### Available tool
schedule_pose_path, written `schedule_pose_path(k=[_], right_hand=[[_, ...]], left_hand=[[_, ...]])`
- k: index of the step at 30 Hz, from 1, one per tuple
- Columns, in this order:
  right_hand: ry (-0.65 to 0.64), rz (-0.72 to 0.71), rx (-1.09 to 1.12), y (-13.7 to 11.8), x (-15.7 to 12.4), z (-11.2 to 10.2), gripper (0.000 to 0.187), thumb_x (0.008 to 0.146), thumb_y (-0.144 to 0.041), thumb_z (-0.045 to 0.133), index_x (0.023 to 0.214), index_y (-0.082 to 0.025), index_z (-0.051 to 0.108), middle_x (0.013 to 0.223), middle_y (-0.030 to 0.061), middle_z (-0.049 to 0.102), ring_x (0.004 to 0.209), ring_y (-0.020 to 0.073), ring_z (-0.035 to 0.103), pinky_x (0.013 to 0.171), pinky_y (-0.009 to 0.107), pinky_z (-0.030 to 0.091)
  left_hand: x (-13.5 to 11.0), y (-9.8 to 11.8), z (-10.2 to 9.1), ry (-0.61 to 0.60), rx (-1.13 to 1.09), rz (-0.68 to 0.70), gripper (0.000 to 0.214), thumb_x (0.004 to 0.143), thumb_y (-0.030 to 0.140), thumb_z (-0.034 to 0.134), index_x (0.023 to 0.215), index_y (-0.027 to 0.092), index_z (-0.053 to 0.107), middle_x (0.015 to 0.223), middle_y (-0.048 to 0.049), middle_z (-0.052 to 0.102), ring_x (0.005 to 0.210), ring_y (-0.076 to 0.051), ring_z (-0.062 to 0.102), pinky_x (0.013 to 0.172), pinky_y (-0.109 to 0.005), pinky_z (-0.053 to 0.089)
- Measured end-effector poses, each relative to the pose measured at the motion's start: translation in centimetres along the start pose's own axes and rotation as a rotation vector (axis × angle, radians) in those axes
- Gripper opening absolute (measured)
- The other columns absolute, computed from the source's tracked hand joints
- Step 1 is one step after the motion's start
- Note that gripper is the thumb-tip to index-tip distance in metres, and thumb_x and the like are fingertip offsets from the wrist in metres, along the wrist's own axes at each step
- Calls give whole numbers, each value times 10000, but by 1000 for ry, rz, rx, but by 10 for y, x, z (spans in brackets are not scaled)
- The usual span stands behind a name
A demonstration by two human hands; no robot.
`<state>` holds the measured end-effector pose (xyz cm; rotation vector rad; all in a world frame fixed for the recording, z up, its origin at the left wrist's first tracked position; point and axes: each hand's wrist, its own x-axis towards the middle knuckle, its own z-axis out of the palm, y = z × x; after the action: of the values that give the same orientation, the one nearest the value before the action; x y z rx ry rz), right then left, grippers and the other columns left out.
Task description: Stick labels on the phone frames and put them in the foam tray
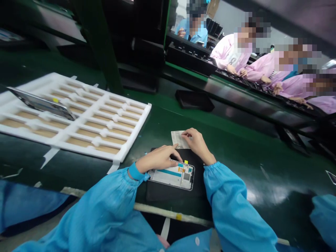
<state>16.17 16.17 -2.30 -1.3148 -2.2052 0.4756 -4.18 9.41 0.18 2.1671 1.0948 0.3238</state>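
A phone's mid-frame, silver with blue strips and a yellow tab, lies on a black mat in front of me. My left hand reaches across its upper edge, index finger stretched to the lower edge of a white sticker sheet and thumb apart over the frame. A blue band circles that wrist. At the right side of the sheet, my right hand has thumb and index finger pinched together on it. Whether a single sticker is between those fingertips is too small to see.
A white foam tray with rows of slots stands at left, one phone part leaning in it. A dark flat block lies beyond the sheet. Several co-workers sit across the line; a blue sleeve shows at right.
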Motion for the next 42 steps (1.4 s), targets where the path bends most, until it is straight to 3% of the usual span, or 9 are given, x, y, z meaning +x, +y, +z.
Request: schedule_pose_path(k=[5,11,16,19,24,29,32,36,42], right_hand=[[-40,-48,-21,-8,27,13,124,892,-135,571,860,-216,658,884,33,640,875,186,574,823,319,441],[-113,-44,-58,-11,45,31,168,891,-91,549,780,-197,617,829,46,614,843,203,549,811,330,421],[-114,-31,-15,-7,42,33,160,879,-96,560,761,-203,574,854,62,595,896,224,527,868,359,414],[-62,4,71,-4,40,34,150,879,-119,542,760,-209,556,863,63,587,899,221,528,892,370,422],[147,130,301,1,43,33,105,893,-233,491,798,-210,531,861,50,605,853,186,570,837,350,478],[370,263,543,-6,42,20,182,895,-370,473,862,-196,515,857,62,656,791,167,637,783,352,530],[419,290,647,-19,24,3,223,820,-402,615,856,-195,539,799,40,672,753,167,661,748,339,548],[451,295,709,-42,-25,-27,265,707,-366,771,797,-200,586,764,22,688,749,179,680,711,321,561],[361,261,626,-80,-111,-57,100,780,-250,771,804,-213,682,816,16,734,800,179,706,745,309,574]], left_hand=[[2,1,-3,18,-36,65,196,837,227,671,983,305,777,1324,-56,636,1025,-255,701,728,-255,525],[1,0,-1,-2,-56,33,205,842,241,650,987,308,778,1421,-53,557,776,-196,724,642,-255,508],[1,1,-1,17,-10,46,207,828,240,646,970,310,781,1374,-36,601,848,-217,725,674,-262,524],[2,3,-2,-10,9,31,209,835,257,648,991,318,774,1390,-36,588,974,-244,709,742,-278,531],[3,5,-2,-49,-7,-31,228,841,244,652,1019,332,765,1436,-53,542,960,-248,713,781,-302,528],[2,-2,0,11,-85,88,213,848,217,653,1015,277,771,1495,-71,470,1016,-230,703,721,-244,535],[-3,-5,1,48,-52,108,216,868,211,637,1031,279,762,1487,-67,479,1036,-231,698,767,-266,546],[-17,8,7,155,66,116,218,910,244,603,1067,318,734,1323,1,642,1156,-240,647,925,-329,520],[-43,40,24,335,288,258,300,997,186,423,1145,254,675,1109,0,743,912,-205,730,718,-301,536]])
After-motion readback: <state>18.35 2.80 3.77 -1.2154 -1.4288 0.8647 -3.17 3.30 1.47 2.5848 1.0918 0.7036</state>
